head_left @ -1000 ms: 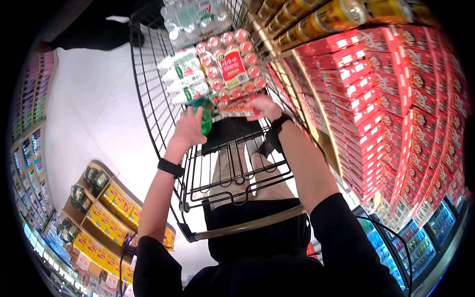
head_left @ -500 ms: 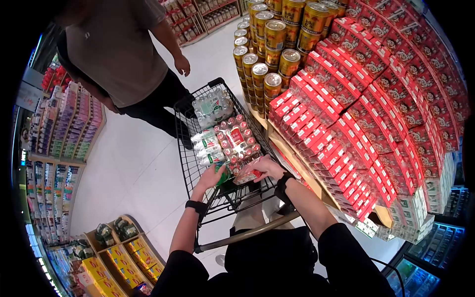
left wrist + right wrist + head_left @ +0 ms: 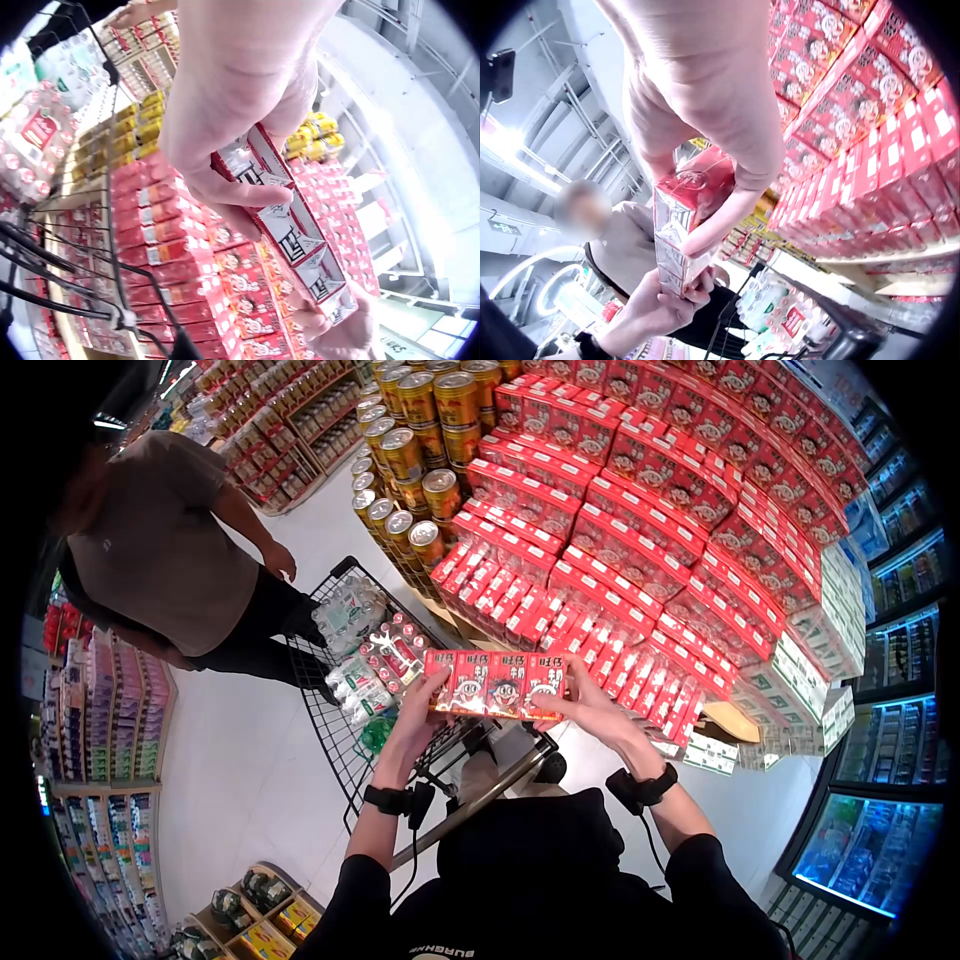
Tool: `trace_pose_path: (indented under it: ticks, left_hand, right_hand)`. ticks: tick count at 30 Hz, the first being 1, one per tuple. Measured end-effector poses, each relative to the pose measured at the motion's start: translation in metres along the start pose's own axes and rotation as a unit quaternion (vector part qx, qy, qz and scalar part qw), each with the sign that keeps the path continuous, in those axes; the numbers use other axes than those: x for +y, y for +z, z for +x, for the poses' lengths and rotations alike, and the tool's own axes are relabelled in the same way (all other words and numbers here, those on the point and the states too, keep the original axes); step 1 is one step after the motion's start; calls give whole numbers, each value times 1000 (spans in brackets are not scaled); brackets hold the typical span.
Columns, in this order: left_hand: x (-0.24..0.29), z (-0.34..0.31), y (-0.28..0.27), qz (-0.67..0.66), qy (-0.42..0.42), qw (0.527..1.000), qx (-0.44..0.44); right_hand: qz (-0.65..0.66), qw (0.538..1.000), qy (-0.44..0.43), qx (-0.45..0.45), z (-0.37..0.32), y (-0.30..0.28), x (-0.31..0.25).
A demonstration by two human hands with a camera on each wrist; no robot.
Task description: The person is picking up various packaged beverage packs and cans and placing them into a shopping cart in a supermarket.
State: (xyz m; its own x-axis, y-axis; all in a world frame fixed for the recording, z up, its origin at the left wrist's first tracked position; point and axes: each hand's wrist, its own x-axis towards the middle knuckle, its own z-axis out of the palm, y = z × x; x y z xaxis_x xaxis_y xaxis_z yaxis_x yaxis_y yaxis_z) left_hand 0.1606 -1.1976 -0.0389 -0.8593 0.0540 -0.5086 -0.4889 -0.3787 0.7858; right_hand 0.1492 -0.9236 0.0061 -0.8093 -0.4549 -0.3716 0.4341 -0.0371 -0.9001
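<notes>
Both hands hold a red pack of small drink cartons (image 3: 495,685) level above the near end of the cart. The left hand (image 3: 415,715) grips its left end; in the left wrist view the left hand's fingers (image 3: 247,196) curl over the cartons' ends. At the other end, the right hand (image 3: 595,710) pinches the pack, thumb on the front face. The right wrist view shows the right hand (image 3: 705,112) wrapped round the wrapped end of the pack (image 3: 675,232). Below and left, a green bottle (image 3: 378,732) lies in the cart.
In the black wire cart (image 3: 312,720) lie white bottles (image 3: 358,685), red-capped bottles (image 3: 393,650) and a clear bottle pack (image 3: 348,610). A person (image 3: 170,550) stands beyond its left side. Stacked red cartons (image 3: 650,560) and gold cans (image 3: 405,455) rise ahead and right; lit fridges (image 3: 865,840) are at right.
The red pack has come up out of the cart between both hands. My left hand has left the green bottle and moved to the pack. The head view has swung right.
</notes>
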Motion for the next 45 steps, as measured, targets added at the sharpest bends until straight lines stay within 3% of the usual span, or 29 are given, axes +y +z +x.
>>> trace_pose_path:
  ticks: [5,6,9,10,13,14,17,24,30,32,33,34,35,37,39,41,42,45]
  left_hand:
    - [30,6,63,74,27,992,-97]
    - [29,12,69,78,40,989,-116]
    - [33,16,89,98,45,984,-142]
    - [40,12,100,110,32,982,-150]
    - [35,15,112,135,99,972,-162]
    - [38,15,115,131,111,971,-169]
    - [41,19,116,166,161,947,-221]
    - [50,23,122,240,182,925,-233]
    - [49,30,128,251,246,903,-248]
    - [63,22,118,264,216,917,-205]
    - [53,23,139,252,190,924,-216]
    - [55,19,152,228,174,927,-240]
    - [55,12,160,253,159,929,-221]
    - [54,-5,180,238,189,939,-164]
    - [60,-21,196,216,99,950,-202]
    - [55,-35,213,151,99,957,-229]
    - [50,-36,214,236,175,927,-231]
    - [43,-47,228,296,192,909,-221]
  right_hand:
    - [37,990,-33,133,-31,-38,5]
    - [-11,982,8,189,-49,-27,-26]
    - [16,978,-35,207,-50,-46,-7]
    - [2,974,-12,226,-59,-46,-13]
    - [34,975,-66,210,-72,-48,-21]
    - [1,961,-85,263,-69,-54,-4]
    - [-22,938,-179,296,-68,-63,23]
    - [-120,924,-214,295,-80,-67,1]
    - [-173,909,-250,286,-78,-76,3]
    - [-86,941,-197,260,-64,-66,1]
    - [-57,946,-156,279,-83,-76,1]
    - [-83,917,-161,356,-74,-82,20]
    - [-139,905,-176,361,-71,-89,31]
    - [49,960,-25,273,-85,-83,-10]
    - [119,943,-45,306,-71,-104,36]
    - [170,925,-67,334,-65,-107,49]
    - [202,919,-91,326,-67,-103,48]
    - [238,918,-65,312,-76,-102,42]
